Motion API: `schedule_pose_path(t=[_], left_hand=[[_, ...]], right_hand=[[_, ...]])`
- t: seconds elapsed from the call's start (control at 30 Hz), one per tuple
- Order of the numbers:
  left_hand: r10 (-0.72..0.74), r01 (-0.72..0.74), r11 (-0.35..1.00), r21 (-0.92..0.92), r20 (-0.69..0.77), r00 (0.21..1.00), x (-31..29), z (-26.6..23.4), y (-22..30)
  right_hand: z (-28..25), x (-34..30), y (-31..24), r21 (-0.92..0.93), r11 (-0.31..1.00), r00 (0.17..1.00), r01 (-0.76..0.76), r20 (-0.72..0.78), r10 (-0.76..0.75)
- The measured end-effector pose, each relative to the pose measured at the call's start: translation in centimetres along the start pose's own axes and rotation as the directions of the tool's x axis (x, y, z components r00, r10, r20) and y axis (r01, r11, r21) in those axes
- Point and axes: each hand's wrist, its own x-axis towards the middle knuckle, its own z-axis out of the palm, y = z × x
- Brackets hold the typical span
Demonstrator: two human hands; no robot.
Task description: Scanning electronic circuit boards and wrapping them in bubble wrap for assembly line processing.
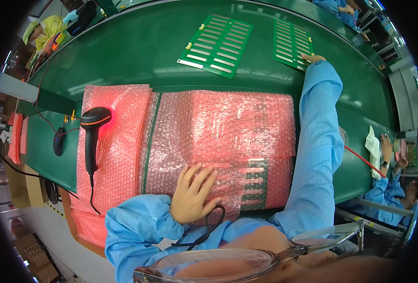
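My left hand lies with its fingers spread on pink bubble wrap, and nothing is in its grip. Through the clear film of this wrap a green circuit board panel with pale strips shows at the lower right. My right arm stretches far forward, and my right hand grips the near right corner of a green circuit board panel. Some of its fingers are hidden by the hand and sleeve. A second circuit board panel, with yellow parts on its left edge, lies flat on the green table to the left.
A black and orange barcode scanner, glowing red, rests on a stack of pink bubble wrap sheets. Further left is a black mouse. A white cloth and a red rod are at the right. Co-workers sit around the table.
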Motion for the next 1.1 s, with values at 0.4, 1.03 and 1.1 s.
schedule_pose_path(t=[0.4, 1.03, 1.1], left_hand=[[-0.007, 0.019, 0.947, 0.321, -0.038, 0.999, 2.9, 2.0, 6.2], [-0.131, 0.168, 0.974, 0.154, -0.224, 0.966, 2.7, -0.3, 4.2], [-0.067, 0.116, 0.987, 0.109, -0.377, 0.924, 2.1, -4.8, 3.8]], right_hand=[[0.7, -10.0, -10.0, -0.028, 0.795, 0.691, 0.606, -0.476, -0.544], [-2.6, -34.4, 3.8, 0.986, 0.147, 0.705, 0.080, 0.049, -0.708], [-2.8, -33.6, 5.5, 0.997, 0.072, 0.667, -0.031, 0.074, -0.741]])
